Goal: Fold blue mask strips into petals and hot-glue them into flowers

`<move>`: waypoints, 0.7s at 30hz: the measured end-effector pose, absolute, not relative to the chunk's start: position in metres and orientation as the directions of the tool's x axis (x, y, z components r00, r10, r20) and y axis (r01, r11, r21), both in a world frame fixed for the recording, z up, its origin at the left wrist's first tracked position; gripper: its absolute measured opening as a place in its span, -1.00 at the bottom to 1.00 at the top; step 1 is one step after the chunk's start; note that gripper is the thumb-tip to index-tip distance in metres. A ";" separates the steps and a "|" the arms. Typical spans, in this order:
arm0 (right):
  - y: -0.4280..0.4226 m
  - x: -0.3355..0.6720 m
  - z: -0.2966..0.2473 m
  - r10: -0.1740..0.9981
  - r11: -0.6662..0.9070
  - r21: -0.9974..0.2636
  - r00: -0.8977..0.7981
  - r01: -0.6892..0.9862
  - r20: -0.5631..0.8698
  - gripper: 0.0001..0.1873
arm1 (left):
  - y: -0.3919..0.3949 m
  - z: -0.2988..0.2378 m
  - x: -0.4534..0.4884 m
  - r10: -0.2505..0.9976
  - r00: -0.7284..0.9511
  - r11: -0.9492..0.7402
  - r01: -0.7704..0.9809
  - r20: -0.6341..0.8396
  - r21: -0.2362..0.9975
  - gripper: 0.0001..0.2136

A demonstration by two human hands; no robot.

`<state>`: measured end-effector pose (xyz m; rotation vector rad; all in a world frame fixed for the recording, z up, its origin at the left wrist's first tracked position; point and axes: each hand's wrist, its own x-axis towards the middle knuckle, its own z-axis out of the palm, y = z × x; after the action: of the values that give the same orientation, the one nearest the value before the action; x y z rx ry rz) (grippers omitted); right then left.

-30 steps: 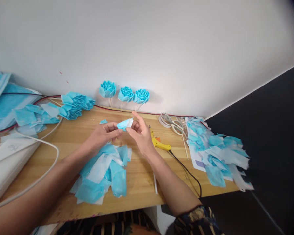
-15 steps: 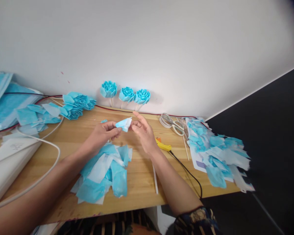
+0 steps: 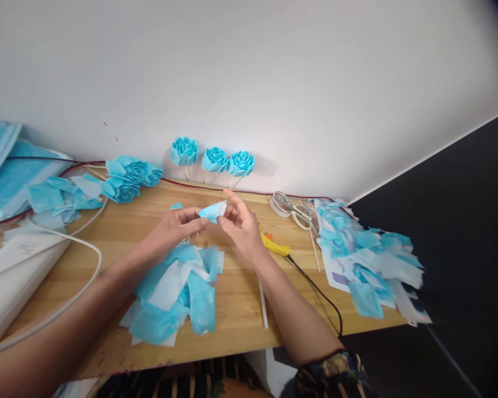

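Both hands meet over the middle of the wooden table [image 3: 236,298]. My left hand [image 3: 175,225] pinches a small folded piece of light blue fabric [image 3: 213,211] at its left end. My right hand [image 3: 241,226] grips the same piece from the right, thumb and fingers closed on it, index finger raised. Just below the hands lies a loose heap of blue and white fabric strips [image 3: 176,293]. A yellow glue gun [image 3: 274,246] lies right behind my right wrist, its black cord [image 3: 319,293] running toward the table's front edge.
Three finished blue fabric flowers [image 3: 212,159] on sticks lean on the wall. More flowers [image 3: 128,177] and fabric scraps [image 3: 53,199] lie at the back left beside a white cable [image 3: 66,298]. Scissors [image 3: 292,210], thin sticks [image 3: 314,249] and cut blue pieces [image 3: 365,260] are at the right.
Half a second ago my right hand had let go and opened beside the fabric piece; it has now closed on it again. My left hand kept hold throughout.
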<state>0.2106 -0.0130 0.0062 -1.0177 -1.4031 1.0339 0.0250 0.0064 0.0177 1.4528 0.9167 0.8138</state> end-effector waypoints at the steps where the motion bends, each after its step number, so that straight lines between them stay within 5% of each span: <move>1: -0.013 0.211 0.006 0.964 0.261 -0.965 -0.071 0.035 0.258 -0.32 | 0.007 0.018 0.024 0.890 0.457 -0.025 0.079 -0.014 0.997 -0.76; 21: -0.017 0.204 0.008 0.960 0.265 -0.962 -0.113 0.065 0.256 -0.36 | 0.006 0.012 0.025 0.927 0.374 -0.043 0.019 0.033 0.999 -0.79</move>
<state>0.2045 -0.0171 0.0077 -1.0158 -1.4574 1.0446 0.0252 0.0061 0.0122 1.4139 0.9216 0.9359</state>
